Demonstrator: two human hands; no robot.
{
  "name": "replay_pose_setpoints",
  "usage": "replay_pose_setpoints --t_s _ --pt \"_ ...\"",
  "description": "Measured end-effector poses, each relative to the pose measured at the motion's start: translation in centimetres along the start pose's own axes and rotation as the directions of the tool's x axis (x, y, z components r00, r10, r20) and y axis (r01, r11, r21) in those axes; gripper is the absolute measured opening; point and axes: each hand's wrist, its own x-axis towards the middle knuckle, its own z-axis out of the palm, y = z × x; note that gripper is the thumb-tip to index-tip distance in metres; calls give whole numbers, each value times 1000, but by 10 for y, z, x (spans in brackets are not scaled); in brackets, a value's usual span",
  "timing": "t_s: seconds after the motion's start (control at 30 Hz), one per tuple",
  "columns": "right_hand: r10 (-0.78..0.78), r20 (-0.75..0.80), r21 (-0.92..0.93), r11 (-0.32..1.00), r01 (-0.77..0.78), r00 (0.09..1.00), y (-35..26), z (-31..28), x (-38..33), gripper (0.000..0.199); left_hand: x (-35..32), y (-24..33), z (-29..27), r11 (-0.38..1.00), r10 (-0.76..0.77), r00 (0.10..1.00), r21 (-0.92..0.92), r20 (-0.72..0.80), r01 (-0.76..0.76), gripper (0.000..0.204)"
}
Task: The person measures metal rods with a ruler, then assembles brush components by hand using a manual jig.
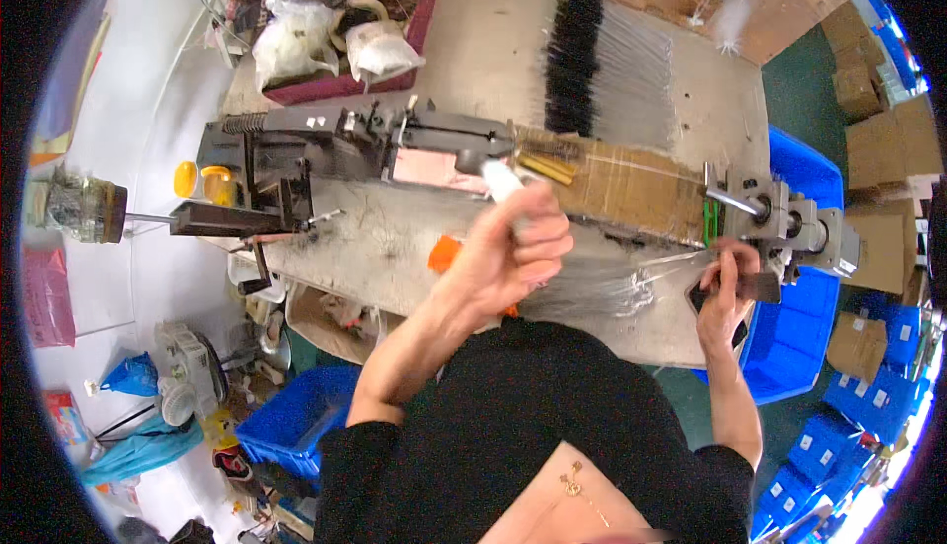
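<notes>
Your left hand (513,253) is closed around a white handle (505,184), whose long axis points up and away from you toward the dark machine (434,140) lying crosswise on the worn bench (414,258). Your right hand (727,292) is well apart to the right, fingers curled on a small dark lever (760,288) just below the metal shaft block (789,218). The left hand is the nearer to the machine's middle.

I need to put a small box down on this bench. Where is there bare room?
Bare bench top lies between the red tray and the black brush bundle. A smaller patch sits below the metal machine, left of the left hand. By the right hand clear plastic sheet crowds it.
</notes>
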Motion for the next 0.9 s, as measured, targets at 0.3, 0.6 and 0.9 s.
replay_pose_setpoints --t_s 0.3,0.6,0.9 --pt "-72 483 73 996 42 873 -134 42 44 12 -13 -25 48 208 195 947 933 256 -295 34" --pt "31 893 -419 424 802 450 -76 54 164 26 -20 31 77 -576 519 667 795 534 -189 23" --pt "104 870 -467 492 735 483 -22 67 227 21 107 15 84 -836 201 822 531 532 -140 32"
